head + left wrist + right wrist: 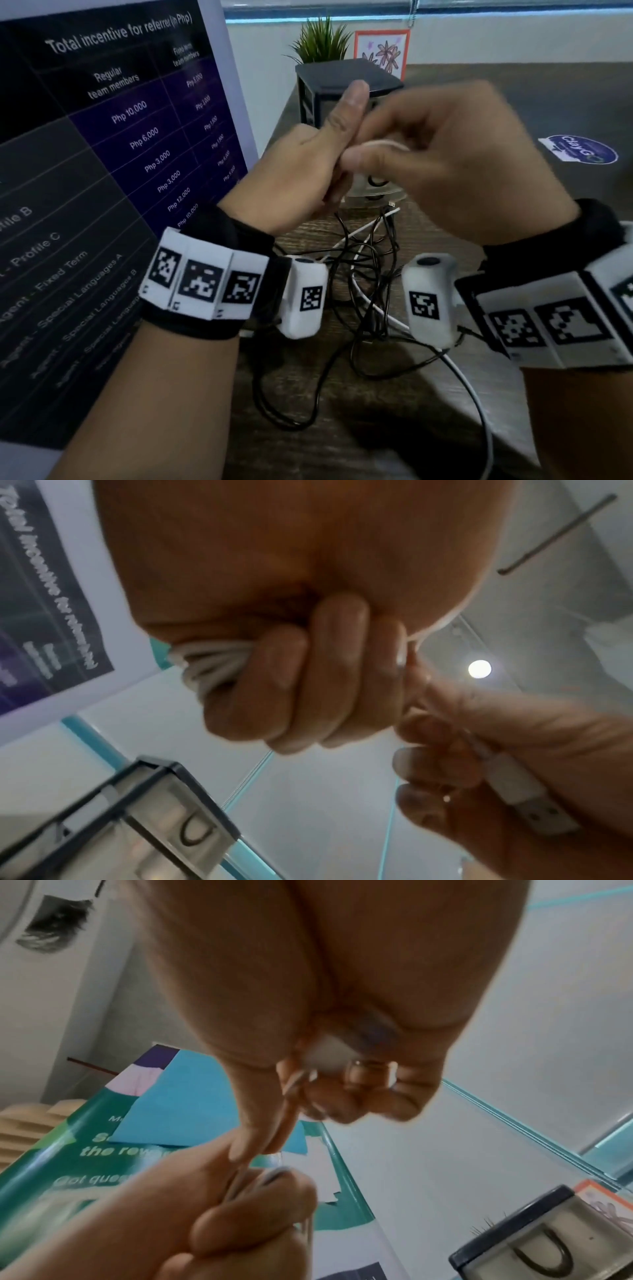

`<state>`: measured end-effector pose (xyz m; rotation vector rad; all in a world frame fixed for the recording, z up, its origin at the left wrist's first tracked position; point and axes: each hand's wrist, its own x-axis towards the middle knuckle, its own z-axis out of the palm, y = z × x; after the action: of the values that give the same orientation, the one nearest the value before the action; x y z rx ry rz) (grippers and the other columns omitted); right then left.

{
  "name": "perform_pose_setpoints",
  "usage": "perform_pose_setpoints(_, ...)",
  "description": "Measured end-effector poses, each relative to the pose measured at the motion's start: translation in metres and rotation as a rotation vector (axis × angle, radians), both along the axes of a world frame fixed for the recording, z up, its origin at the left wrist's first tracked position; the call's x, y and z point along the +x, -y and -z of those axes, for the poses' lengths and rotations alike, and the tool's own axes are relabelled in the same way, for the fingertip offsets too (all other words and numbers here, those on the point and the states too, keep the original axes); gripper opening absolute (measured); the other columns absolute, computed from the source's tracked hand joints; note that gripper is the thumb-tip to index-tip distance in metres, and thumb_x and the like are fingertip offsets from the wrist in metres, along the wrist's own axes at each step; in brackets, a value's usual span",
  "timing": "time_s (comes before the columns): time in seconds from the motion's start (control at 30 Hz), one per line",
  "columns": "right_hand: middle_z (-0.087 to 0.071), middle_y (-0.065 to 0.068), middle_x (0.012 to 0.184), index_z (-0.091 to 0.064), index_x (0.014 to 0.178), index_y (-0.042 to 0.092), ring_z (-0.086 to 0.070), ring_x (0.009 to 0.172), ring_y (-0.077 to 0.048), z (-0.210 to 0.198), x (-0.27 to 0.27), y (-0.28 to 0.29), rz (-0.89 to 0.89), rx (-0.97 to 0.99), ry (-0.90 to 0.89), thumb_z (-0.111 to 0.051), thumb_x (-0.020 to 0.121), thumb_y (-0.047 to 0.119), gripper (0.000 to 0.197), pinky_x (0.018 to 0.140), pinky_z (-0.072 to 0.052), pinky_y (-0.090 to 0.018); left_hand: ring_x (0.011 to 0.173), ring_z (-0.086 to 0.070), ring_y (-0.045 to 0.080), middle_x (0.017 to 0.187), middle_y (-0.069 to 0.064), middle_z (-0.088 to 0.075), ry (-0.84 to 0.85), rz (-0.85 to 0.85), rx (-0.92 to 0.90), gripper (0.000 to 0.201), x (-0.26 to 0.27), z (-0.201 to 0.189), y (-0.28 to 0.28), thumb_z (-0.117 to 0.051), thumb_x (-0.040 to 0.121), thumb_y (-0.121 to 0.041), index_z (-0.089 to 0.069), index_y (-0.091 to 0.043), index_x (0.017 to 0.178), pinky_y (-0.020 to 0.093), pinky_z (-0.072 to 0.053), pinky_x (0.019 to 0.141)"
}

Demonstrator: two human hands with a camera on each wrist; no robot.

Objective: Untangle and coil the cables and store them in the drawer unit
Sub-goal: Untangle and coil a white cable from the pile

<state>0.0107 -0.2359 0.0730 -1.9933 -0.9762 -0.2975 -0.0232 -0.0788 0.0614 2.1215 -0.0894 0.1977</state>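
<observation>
The left hand (294,685) clenches the coiled white cable (212,664) while the right hand (496,764), just beside it, pinches its plug end (527,802).

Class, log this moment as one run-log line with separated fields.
step: coiling | left hand: grips white cable coil | right hand: holds its USB plug | black cables: tangled on table | drawer unit: behind hands

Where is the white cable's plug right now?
In the left wrist view, the white cable's metal-tipped USB plug lies in the palm of the right hand, right beside the left hand, which grips the coiled white cable.
</observation>
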Motion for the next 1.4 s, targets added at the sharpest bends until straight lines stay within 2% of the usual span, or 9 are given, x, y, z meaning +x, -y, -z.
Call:
perform_pose_setpoints(0.17,-0.066,0.015,0.082,-0.07,0.1,0.017,-0.06,0.072,0.005,0.004,0.009,0.001,-0.072,0.16,0.086,-0.064,0.095,0.023,0.01,0.067,-0.044,-0.011,0.031,-0.019,0.02,0.035,0.002,-0.026,-0.012,0.243,-0.303,0.071,-0.002,-0.003,0.001,-0.023,0.104,-0.052,-0.029,-0.012,0.047,0.019,-0.022,0.041)
perform_pose_setpoints(0.33,-0.055,0.022,0.056,-0.063,0.091,-0.002,-0.053,0.052,0.006,0.011,0.009,-0.007,-0.243,0.139,-0.091,-0.043,0.105,0.014,0.029,0.056,-0.04,-0.012,0.029,-0.012,0.015,0.033,0.001,-0.02,-0.062,0.419,-0.516,0.071,-0.001,-0.004,-0.005,-0.022,0.106,-0.045,-0.027,-0.015,0.042,0.024,-0.014,0.041)
perform_pose_setpoints(0.47,-0.05,0.025,0.046,-0.056,0.078,0.015,-0.05,0.046,0.006,0.011,0.008,-0.01,-0.162,0.18,-0.102,-0.049,0.103,0.016,0.026,0.047,-0.036,-0.008,0.028,-0.021,0.018,0.032,0.002,-0.028,-0.041,0.304,-0.47,0.071,-0.001,-0.004,-0.004,-0.031,0.103,-0.047,-0.039,-0.012,0.042,0.024,-0.021,0.041)
perform_pose_setpoints(0.6,-0.057,0.014,0.057,-0.066,0.078,0.005,-0.048,0.053,0.003,0.014,0.011,-0.012,-0.038,0.272,-0.05,-0.06,0.097,0.026,0.029,0.055,-0.035,-0.012,0.029,-0.026,0.018,0.034,0.001,-0.036,0.042,0.156,-0.497,0.062,0.001,-0.002,-0.001,-0.048,0.099,-0.042,-0.047,-0.011,0.046,0.037,-0.015,0.045)
perform_pose_setpoints(0.7,-0.064,0.003,0.063,-0.068,0.081,0.003,-0.053,0.056,-0.001,0.018,0.013,-0.014,0.029,0.299,-0.053,-0.063,0.095,0.029,0.031,0.058,-0.043,-0.021,0.034,-0.031,0.012,0.039,-0.004,-0.04,0.117,0.049,-0.511,0.048,0.004,-0.001,-0.005,-0.058,0.096,-0.036,-0.055,-0.013,0.054,0.029,-0.022,0.044)
perform_pose_setpoints(0.9,-0.058,0.007,0.061,-0.063,0.079,0.01,-0.05,0.056,0.001,0.022,0.016,-0.016,0.09,0.201,-0.089,-0.053,0.101,0.029,0.031,0.059,-0.039,-0.018,0.038,-0.025,0.008,0.045,-0.008,-0.033,0.039,0.027,-0.501,0.048,0.011,0.004,0.0,-0.048,0.102,-0.039,-0.043,-0.017,0.059,0.025,-0.019,0.046)
perform_pose_setpoints(1.07,-0.055,-0.005,0.066,-0.059,0.086,-0.001,-0.044,0.062,-0.009,0.023,0.02,-0.015,0.048,0.178,-0.163,-0.045,0.101,0.027,0.035,0.06,-0.038,-0.03,0.037,-0.013,0.008,0.043,-0.007,-0.023,-0.012,0.03,-0.638,0.052,0.009,0.002,0.0,-0.047,0.103,-0.032,-0.035,-0.022,0.054,0.019,-0.013,0.045)
perform_pose_setpoints(1.23,-0.067,0.01,0.075,-0.077,0.098,0.024,-0.057,0.073,0.0,0.026,0.023,-0.012,0.145,0.143,-0.139,-0.059,0.096,0.022,0.018,0.069,-0.046,-0.02,0.034,-0.013,0.007,0.042,-0.006,-0.022,-0.007,0.01,-0.669,0.048,0.009,0.001,0.001,-0.043,0.104,-0.031,-0.034,-0.019,0.058,0.013,-0.016,0.041)
perform_pose_setpoints(1.4,-0.077,-0.004,0.082,-0.079,0.099,0.013,-0.074,0.081,-0.022,0.027,0.02,-0.013,0.085,0.245,-0.317,-0.068,0.092,0.014,0.013,0.08,-0.059,-0.045,0.034,-0.014,0.008,0.042,-0.005,-0.024,-0.006,0.026,-0.664,0.045,0.011,0.003,0.006,-0.039,0.106,-0.032,-0.034,-0.018,0.063,0.014,-0.017,0.04)
